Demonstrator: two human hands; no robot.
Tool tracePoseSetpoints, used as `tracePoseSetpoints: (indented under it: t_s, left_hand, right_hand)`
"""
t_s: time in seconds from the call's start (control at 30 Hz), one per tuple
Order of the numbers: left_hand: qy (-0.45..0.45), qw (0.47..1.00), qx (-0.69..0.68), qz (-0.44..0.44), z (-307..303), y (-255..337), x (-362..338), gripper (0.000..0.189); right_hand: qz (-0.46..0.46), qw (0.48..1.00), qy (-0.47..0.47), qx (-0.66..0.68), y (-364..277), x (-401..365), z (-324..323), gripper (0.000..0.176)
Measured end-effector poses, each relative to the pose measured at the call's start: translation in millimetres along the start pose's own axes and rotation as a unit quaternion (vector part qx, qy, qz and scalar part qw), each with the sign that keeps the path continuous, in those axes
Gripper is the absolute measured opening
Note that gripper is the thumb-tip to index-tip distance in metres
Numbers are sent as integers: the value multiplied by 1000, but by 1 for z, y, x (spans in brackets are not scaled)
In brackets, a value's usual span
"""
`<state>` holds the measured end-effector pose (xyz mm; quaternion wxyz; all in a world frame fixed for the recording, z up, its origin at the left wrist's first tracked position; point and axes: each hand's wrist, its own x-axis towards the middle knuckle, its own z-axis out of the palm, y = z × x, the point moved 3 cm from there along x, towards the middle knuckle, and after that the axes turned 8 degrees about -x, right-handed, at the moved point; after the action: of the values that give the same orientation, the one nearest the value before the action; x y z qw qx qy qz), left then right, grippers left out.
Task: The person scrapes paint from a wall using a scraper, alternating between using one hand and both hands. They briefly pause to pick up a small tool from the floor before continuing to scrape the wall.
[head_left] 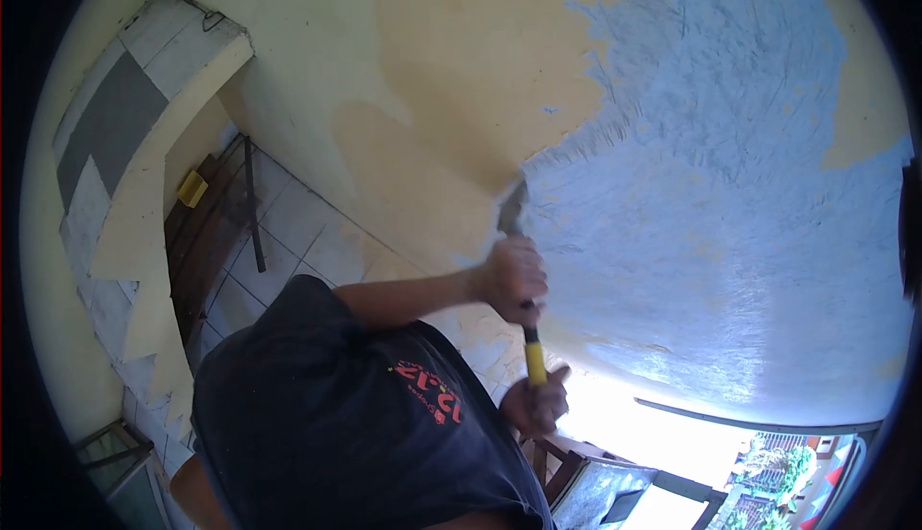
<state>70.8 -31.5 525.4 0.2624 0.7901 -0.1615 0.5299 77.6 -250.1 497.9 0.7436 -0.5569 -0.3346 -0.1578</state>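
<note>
My left hand (pixel 516 280) is wrapped round the upper part of a long-handled scraper (pixel 535 362) with a black and yellow handle. Lower down, at the handle's end, my right hand (pixel 538 404) is closed on the same tool. The scraper's metal blade (pixel 515 205) points up and meets the wall where yellow paint (pixel 461 136) borders a rough, bluish-white scraped patch (pixel 672 204). Short scrape marks cover that patch. A dark T-shirt (pixel 336 424) with red print fills the lower part of the view and hides part of my right arm.
A tiled ledge (pixel 182 40) with broken edges stands at the left. Behind it are dark wooden boards (pixel 216 189), a yellow object (pixel 192 189) and pale floor tiles (pixel 288 208). A bright opening (pixel 615 405) shows plants outside at lower right.
</note>
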Motion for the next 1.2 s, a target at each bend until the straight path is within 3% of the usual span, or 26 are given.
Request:
tracePoseSetpoints:
  t_s: [0.03,0.07,0.1,0.17,0.2,0.23,0.3,0.33,0.37,0.43,0.57,0.63,0.67,0.7,0.73,0.77,0.8,0.83,0.87,0.9,0.93,0.97,1.03,1.07,1.17,1.2]
  left_hand:
    - [6,1000,7,4,0,-2,-4,30]
    - [-29,999,23,-5,-4,-2,-6,29]
    - [-33,999,21,-7,-2,3,-3,29]
    - [-11,1000,6,-11,-1,10,3,29]
    - [-12,1000,6,-8,-4,6,0,29]
    - [-1,1000,12,-7,-4,1,-3,29]
    - [14,1000,17,-8,1,0,-4,29]
    - [-12,1000,6,-11,1,2,-6,29]
    - [-39,999,-3,-14,0,5,-9,28]
    - [-20,1000,3,-18,1,8,-8,28]
    - [-18,1000,-2,-4,-1,-2,-14,29]
    - [-22,1000,6,-19,2,8,-13,29]
    - [-24,999,12,-24,2,7,-9,29]
    - [-23,1000,13,-18,1,1,-8,29]
    - [-22,1000,6,-11,-1,-5,-13,29]
    - [-24,1000,-3,-10,1,-5,-17,30]
    - [-41,999,3,-9,-1,-3,-17,30]
    - [-45,999,4,-13,1,0,-17,30]
    - [-25,1000,-1,-14,7,6,-14,30]
    - [-2,1000,-5,-10,9,6,-10,30]
    - [-1,1000,-4,-7,5,1,-11,30]
    - [-11,1000,-6,-3,1,-5,-14,30]
    - [-26,999,-16,-11,7,0,-20,30]
    - [-38,999,-17,-14,7,1,-21,30]
    - [-37,999,12,-13,6,0,-15,29]
    - [-21,1000,9,-5,1,-4,-13,29]
  right_hand:
    - [17,1000,7,-6,7,-7,-8,38]
    - [131,987,-83,29,4,-3,-4,40]
    - [135,987,-80,29,-3,-1,-8,40]
    - [75,997,-11,15,-14,-1,-13,37]
    - [-13,988,46,145,-8,5,7,34]
    - [0,984,43,170,8,-1,4,31]
    - [196,979,-26,-52,7,-7,-7,32]
    - [102,984,-65,-131,-8,-3,-5,33]
    - [84,983,-59,-152,-11,-7,-19,37]
    - [-22,991,80,107,0,-8,-14,41]
    - [94,990,-43,94,3,-7,-8,41]
    - [51,993,-74,-74,-8,-4,-15,44]
    - [51,997,-13,-58,-7,-4,-9,46]
    - [61,943,-6,-326,-11,-7,-5,46]
    - [48,991,-46,-119,1,-6,1,45]
    - [39,992,-83,92,10,-7,3,44]
    - [24,992,-112,49,9,-10,-9,45]
    - [44,989,-103,-97,-1,-16,-23,42]
    - [137,946,-75,-284,0,-21,-34,40]
    - [219,861,-44,-457,4,-22,-39,38]
    - [67,980,23,-185,-10,-9,-8,38]
    - [10,989,-8,151,5,-6,7,38]
    - [28,990,-92,101,9,-9,4,35]
    - [-21,987,-155,-40,0,-6,-6,34]
    - [96,994,0,-60,-4,-10,-15,35]
    - [31,999,-40,8,3,-4,-6,35]
